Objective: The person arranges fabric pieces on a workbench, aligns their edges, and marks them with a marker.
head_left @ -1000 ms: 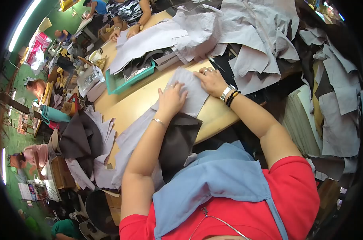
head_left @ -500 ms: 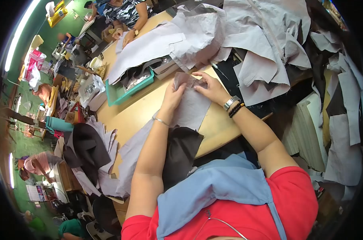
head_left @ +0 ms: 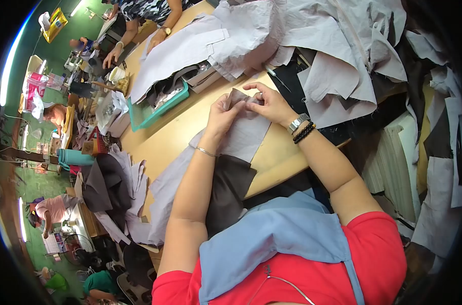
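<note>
A pale grey cloth piece (head_left: 241,138) lies over the wooden table (head_left: 274,160), its far edge lifted and folded between my hands. My left hand (head_left: 225,114) pinches that folded edge between thumb and fingers. At the same edge, my right hand (head_left: 268,104) has its thumb and fingertips closed on the cloth, other fingers curled. Dark brown cloth (head_left: 230,185) hangs by the table's near edge, below the grey piece. Another length of grey cloth (head_left: 171,178) runs under my left forearm.
A teal tray (head_left: 157,114) with scraps stands beyond my left hand. Grey fabric (head_left: 337,76) is heaped at the back right, near a pointed tool (head_left: 277,77). A co-worker's hands (head_left: 114,55) are at the far side. Dark and grey cloth (head_left: 106,183) is piled at the left.
Both hands, earlier spread flat on the grey cloth, have lifted and folded its far edge and now pinch it close together. The co-worker's one hand has moved leftward from the cloth.
</note>
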A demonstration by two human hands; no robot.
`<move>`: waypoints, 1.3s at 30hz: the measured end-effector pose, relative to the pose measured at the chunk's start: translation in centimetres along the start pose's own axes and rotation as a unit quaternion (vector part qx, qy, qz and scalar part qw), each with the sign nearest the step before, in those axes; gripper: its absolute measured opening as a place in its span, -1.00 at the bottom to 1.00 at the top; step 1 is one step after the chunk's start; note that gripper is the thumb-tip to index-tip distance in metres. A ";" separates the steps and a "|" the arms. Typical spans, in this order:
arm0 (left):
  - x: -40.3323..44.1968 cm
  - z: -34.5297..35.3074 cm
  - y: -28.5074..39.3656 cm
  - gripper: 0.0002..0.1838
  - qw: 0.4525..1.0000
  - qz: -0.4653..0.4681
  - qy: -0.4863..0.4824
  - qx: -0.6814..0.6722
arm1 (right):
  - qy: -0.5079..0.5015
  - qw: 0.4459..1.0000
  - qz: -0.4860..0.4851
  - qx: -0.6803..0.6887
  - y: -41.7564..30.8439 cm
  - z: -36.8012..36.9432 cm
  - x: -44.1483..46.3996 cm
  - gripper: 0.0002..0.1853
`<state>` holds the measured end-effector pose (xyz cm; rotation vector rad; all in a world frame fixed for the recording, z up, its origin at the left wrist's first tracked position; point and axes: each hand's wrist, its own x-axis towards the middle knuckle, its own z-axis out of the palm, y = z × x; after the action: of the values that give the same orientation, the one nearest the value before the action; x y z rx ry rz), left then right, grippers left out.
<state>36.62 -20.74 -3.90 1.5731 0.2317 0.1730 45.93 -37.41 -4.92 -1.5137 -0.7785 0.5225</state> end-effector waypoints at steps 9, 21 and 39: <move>0.1 0.0 -1.9 -0.81 0.995 0.063 0.047 -0.055 | 0.023 0.999 -0.012 -0.040 0.8 0.4 0.4 -0.78; -2.5 -1.0 -0.2 -0.80 0.950 0.200 0.069 0.229 | 0.044 0.958 -0.234 -0.161 -0.9 -0.3 -0.2 -0.83; -6.5 -0.2 1.6 -0.84 0.772 0.400 0.154 0.470 | 0.068 0.889 -0.393 -0.224 -1.3 -0.1 -0.7 -0.76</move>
<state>30.31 -22.25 -2.11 2.5753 -0.1646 1.1386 45.38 -38.04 -3.66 -1.4607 -1.3657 -0.3962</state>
